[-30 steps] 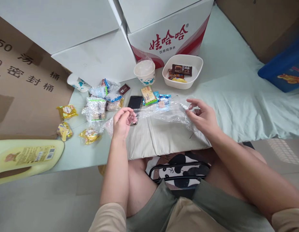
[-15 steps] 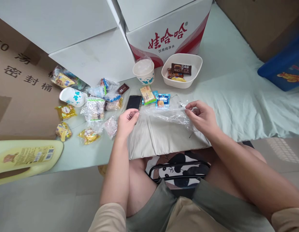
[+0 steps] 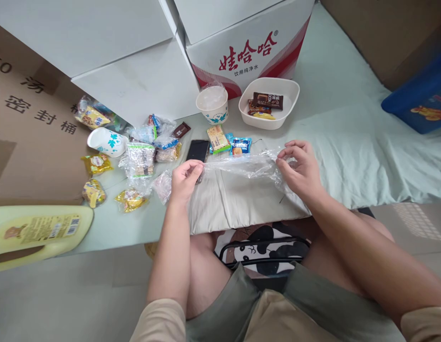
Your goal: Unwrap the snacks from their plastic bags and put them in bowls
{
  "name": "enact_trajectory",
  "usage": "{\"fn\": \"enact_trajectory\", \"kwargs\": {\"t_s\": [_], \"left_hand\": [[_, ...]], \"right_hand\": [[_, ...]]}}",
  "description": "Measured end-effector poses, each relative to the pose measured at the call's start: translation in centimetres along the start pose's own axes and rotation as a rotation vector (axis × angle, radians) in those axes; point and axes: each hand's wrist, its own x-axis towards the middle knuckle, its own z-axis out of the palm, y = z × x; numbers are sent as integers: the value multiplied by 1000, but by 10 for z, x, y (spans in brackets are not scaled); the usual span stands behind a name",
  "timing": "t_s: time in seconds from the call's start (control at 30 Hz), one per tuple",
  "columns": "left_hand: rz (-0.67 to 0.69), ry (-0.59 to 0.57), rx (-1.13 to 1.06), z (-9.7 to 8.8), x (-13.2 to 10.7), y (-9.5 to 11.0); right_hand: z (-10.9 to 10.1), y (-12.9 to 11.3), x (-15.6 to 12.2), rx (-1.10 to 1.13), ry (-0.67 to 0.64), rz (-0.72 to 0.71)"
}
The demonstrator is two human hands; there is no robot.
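Film [image 3: 242, 167], clear, stretches over the pale cloth [image 3: 352, 156] between the left hand [image 3: 186, 181], pinching one end, and the right hand [image 3: 301, 172], loosely gripping the other, probably held apart to keep it taut, phone [image 3: 198, 149] and blue packet [image 3: 241, 146] just beyond.

Clear plastic film [image 3: 251, 167] is stretched sideways, crinkled.

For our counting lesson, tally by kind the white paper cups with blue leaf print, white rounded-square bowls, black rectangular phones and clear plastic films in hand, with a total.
White leaf-print paper cups: 2
Rounded-square white bowl: 1
Black rectangular phone: 1
Clear plastic film, between left hand and right hand: 1
Total: 5
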Motion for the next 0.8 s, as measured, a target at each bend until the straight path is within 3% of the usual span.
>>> {"fn": "enact_trajectory", "kwargs": {"t_s": [0.37,0.5,0.8], "left_hand": [[-144,-19,-199,6,-2,3],[-146,-45,-140,11,-3,5],[-117,-282,112,24,-8,9]], "right_hand": [[1,-4,-2,45,-49,9],[1,-3,-3,38,-128,22],[5,-1,-6,25,-217,-63]]}}
